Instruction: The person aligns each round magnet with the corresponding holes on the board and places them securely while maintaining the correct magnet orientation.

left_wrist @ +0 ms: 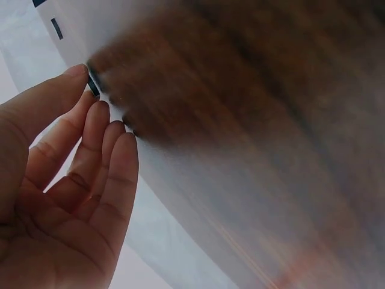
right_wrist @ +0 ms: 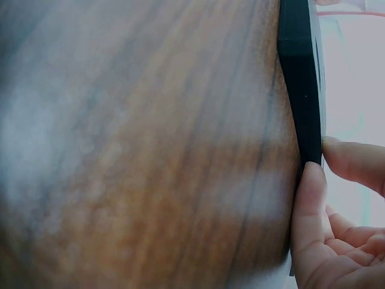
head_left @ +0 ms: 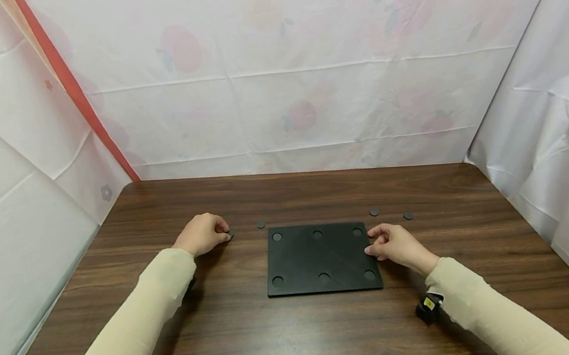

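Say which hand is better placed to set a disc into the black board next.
Probably the left hand: it pinches a disc, while the right hand holds the edge of the black board.

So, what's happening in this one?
A person's left hand pinches a small dark disc beside a black board with six round recesses, while the right hand touches the board's right edge. Three more discs lie loose on the wooden table: one near the board's far left corner, two near its far right.
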